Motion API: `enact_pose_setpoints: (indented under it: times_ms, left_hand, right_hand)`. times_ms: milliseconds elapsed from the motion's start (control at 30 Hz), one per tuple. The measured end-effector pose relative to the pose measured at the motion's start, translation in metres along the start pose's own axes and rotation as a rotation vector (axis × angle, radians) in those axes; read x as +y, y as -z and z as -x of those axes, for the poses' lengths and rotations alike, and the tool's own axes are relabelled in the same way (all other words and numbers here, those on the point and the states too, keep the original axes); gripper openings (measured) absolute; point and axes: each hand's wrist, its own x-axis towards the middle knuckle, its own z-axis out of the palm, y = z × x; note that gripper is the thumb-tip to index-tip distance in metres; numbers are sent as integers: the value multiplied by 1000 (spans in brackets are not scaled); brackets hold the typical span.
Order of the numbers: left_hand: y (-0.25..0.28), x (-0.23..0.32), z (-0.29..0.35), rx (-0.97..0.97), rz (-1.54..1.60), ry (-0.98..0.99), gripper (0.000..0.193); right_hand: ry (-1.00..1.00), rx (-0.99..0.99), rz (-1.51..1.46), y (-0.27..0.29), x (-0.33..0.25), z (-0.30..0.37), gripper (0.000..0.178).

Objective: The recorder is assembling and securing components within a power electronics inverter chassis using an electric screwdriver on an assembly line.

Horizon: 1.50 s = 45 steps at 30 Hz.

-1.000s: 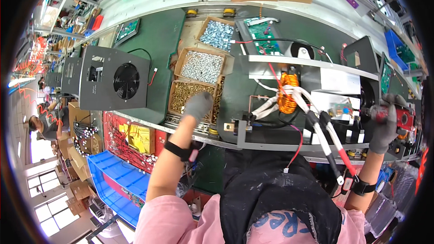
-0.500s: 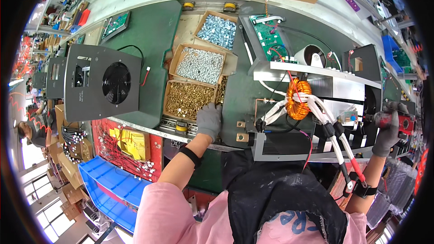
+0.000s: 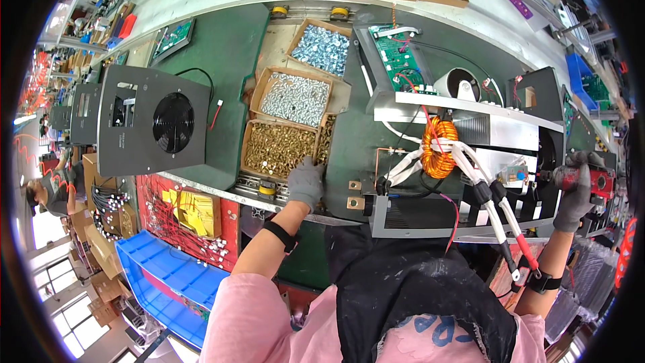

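Observation:
In a grey glove, my left hand (image 3: 306, 185) reaches over the near right corner of a cardboard box (image 3: 243, 151) of brass-coloured screws (image 3: 275, 148). Its fingers are drawn together at the screws; whatever lies between them is hidden. Far to the right, my gloved right hand (image 3: 576, 195) grips a red and black power screwdriver (image 3: 591, 180), whose nose points left at the chassis. The open metal chassis (image 3: 430, 234) stands in front of me, with a copper-wound ring coil (image 3: 437, 151) and thick white cables (image 3: 494, 218) that hang over its near edge.
Boxes of silver screws (image 3: 295, 97) and bluish bolts (image 3: 321, 48) stand behind the brass ones. A black fan panel (image 3: 153, 121) is upright at left. Green circuit boards (image 3: 396, 57) stand behind the chassis. A blue crate (image 3: 158, 275) and red wires (image 3: 175, 222) lie near left.
My left hand has shifted slightly left and nearer to me, still by the brass screws. My right hand and the power screwdriver stay in nearly the same place.

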Motion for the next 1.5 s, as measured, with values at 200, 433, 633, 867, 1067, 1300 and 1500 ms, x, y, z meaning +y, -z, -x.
enact_pose_setpoints:
  times_ms: [200, 433, 633, 867, 1067, 1300, 1500]
  left_hand:
    - [8, -16, 5, 68, 413, 34, 14]
    - [23, -37, 12, -122, 1710, 85, 15]
    - [48, -39, 25, -169, 2194, -45, 20]
    - [102, -16, 32, -300, 2480, -151, 24]
    - [114, -8, 33, -239, 2358, -165, 29]
    - [97, -28, 20, -223, 2307, -163, 27]
    - [39, -75, 3, 103, 1679, 309, 28]
  right_hand:
    - [-73, 48, -75, -5, -4, -2, 32]
    - [-186, 60, -172, 0, -8, 1, 34]
    - [-106, -19, -404, 15, -44, -6, 36]
    - [-26, 33, -561, 70, -60, -7, 46]
    - [199, -111, -767, -3, -102, -4, 31]
    - [-7, -191, -754, 78, -63, 6, 46]
    - [-34, -5, -601, 90, -64, 9, 47]
